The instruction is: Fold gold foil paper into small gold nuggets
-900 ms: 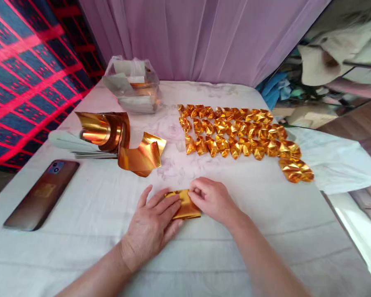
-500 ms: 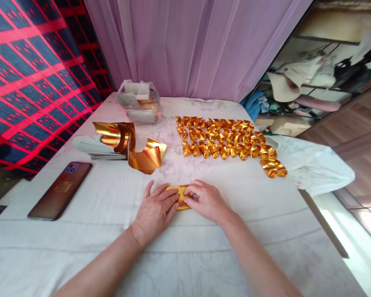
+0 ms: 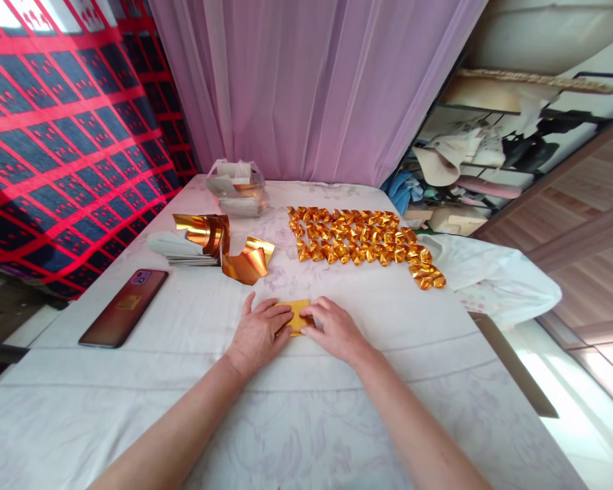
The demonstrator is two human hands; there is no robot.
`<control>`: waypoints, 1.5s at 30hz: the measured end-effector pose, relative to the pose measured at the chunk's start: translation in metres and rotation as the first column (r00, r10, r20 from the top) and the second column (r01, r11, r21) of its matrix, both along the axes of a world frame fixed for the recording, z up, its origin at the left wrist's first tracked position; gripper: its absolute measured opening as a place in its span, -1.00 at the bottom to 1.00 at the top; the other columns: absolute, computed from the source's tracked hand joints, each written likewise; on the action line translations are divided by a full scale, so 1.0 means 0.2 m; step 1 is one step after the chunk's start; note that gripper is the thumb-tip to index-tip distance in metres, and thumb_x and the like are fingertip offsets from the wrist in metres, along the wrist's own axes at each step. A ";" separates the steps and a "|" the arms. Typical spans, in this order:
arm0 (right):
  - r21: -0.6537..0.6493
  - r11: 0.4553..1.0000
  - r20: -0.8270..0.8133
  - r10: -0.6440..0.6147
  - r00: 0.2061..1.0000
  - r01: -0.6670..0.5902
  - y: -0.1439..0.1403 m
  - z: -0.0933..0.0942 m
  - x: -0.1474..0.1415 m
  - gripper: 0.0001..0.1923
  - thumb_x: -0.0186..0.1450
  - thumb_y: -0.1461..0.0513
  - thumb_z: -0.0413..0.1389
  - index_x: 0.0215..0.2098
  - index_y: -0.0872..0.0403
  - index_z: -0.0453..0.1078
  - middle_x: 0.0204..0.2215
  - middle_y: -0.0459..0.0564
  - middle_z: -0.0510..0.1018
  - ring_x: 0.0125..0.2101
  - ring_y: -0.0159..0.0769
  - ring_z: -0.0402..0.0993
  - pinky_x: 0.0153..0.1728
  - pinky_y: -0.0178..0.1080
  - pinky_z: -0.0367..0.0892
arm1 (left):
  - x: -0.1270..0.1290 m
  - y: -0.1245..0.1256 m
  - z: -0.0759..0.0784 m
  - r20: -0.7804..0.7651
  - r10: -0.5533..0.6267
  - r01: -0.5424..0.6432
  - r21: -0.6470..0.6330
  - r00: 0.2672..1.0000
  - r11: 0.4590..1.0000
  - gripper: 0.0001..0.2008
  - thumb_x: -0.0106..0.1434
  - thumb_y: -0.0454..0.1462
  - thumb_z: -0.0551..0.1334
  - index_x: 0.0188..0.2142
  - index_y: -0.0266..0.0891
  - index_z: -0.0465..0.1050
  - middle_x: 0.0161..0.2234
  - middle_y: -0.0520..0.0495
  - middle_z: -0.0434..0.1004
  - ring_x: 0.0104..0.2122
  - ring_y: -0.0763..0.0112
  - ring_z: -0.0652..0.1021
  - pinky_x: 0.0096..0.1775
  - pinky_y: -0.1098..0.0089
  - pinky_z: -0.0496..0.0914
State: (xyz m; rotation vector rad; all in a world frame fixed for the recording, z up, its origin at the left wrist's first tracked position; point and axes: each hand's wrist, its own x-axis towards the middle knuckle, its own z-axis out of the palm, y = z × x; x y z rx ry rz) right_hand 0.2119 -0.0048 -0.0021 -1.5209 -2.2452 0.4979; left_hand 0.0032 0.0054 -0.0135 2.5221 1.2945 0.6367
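I have a single view — the head camera, looking forward and down over the white-covered table [image 3: 184, 408] from its near edge. My forearms enter from the bottom, close in; the pink curtain [image 3: 311, 88] closes the far end — no second view shares the scene.
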 end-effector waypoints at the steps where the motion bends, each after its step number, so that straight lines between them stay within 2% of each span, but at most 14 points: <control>1: 0.009 1.000 -0.005 0.004 1.000 -0.004 0.00 -0.01 0.01 -0.78 0.23 0.30 0.25 -0.13 0.04 0.48 -0.19 -0.03 0.50 -0.16 -0.27 0.48 -0.06 -0.20 0.36 | 0.00 0.00 0.00 0.001 0.002 -0.002 0.002 1.000 1.000 -0.74 0.28 -0.26 0.22 -0.06 -0.02 0.58 -0.04 -0.01 0.63 0.09 0.07 0.49 0.28 -0.19 -0.13; 10: 0.071 0.996 -0.047 -0.051 0.998 0.054 -0.04 -0.05 0.11 -0.73 0.21 0.34 0.22 -0.12 -0.01 0.49 -0.16 -0.03 0.51 -0.11 -0.24 0.48 -0.02 -0.17 0.37 | 0.00 0.00 0.01 0.000 0.003 -0.003 0.032 1.000 0.999 -0.75 0.28 -0.24 0.22 -0.08 -0.03 0.58 -0.05 -0.01 0.64 0.07 0.09 0.51 0.28 -0.19 -0.11; 14: 0.074 0.993 -0.123 -0.078 0.989 0.088 -0.04 -0.04 0.13 -0.71 0.19 0.41 0.17 -0.16 0.00 0.49 -0.20 -0.05 0.53 -0.16 -0.29 0.50 -0.09 -0.24 0.39 | 0.00 0.01 -0.01 -0.001 0.003 -0.003 0.057 1.000 0.998 -0.77 0.28 -0.24 0.22 -0.11 -0.03 0.59 -0.05 -0.02 0.64 0.06 0.08 0.51 0.28 -0.19 -0.12; 18: 0.096 0.989 -0.166 -0.096 0.981 0.113 -0.03 -0.02 0.07 -0.79 0.29 0.40 0.06 -0.24 0.03 0.49 -0.27 -0.05 0.55 -0.24 -0.33 0.51 -0.17 -0.29 0.38 | 0.00 0.01 0.00 -0.008 0.004 -0.004 0.062 1.000 0.998 -0.78 0.28 -0.24 0.22 -0.12 -0.03 0.60 -0.05 -0.03 0.64 0.06 0.08 0.52 0.27 -0.20 -0.10; 25: 0.077 0.995 -0.138 -0.060 0.989 0.071 -0.04 -0.04 -0.06 -0.88 0.26 0.36 0.18 -0.38 0.01 0.48 -0.38 -0.12 0.55 -0.34 -0.34 0.48 -0.24 -0.31 0.31 | 0.01 0.00 0.03 -0.030 0.004 -0.003 0.044 1.000 0.999 -0.76 0.28 -0.24 0.22 -0.09 -0.03 0.59 -0.03 -0.03 0.63 0.07 0.07 0.51 0.26 -0.21 -0.09; 40: 0.067 0.989 -0.040 -0.131 0.991 0.134 -0.07 -0.04 -0.11 -0.90 0.24 0.24 0.26 -0.42 0.01 0.45 -0.39 -0.10 0.51 -0.31 -0.30 0.44 -0.26 -0.28 0.25 | 0.01 0.00 0.03 -0.020 0.016 -0.016 0.000 1.000 1.000 -0.77 0.29 -0.24 0.23 -0.08 -0.03 0.58 -0.02 -0.03 0.63 0.09 0.06 0.50 0.26 -0.21 -0.11; 45: 0.068 0.994 -0.056 -0.081 0.995 0.085 -0.06 -0.04 -0.08 -0.91 0.25 0.26 0.24 -0.41 0.02 0.44 -0.39 -0.10 0.50 -0.31 -0.31 0.44 -0.25 -0.28 0.27 | 0.00 -0.01 0.03 -0.028 0.013 -0.014 -0.025 1.000 1.000 -0.75 0.28 -0.22 0.24 -0.05 -0.03 0.57 0.01 -0.05 0.61 0.12 0.05 0.48 0.26 -0.22 -0.12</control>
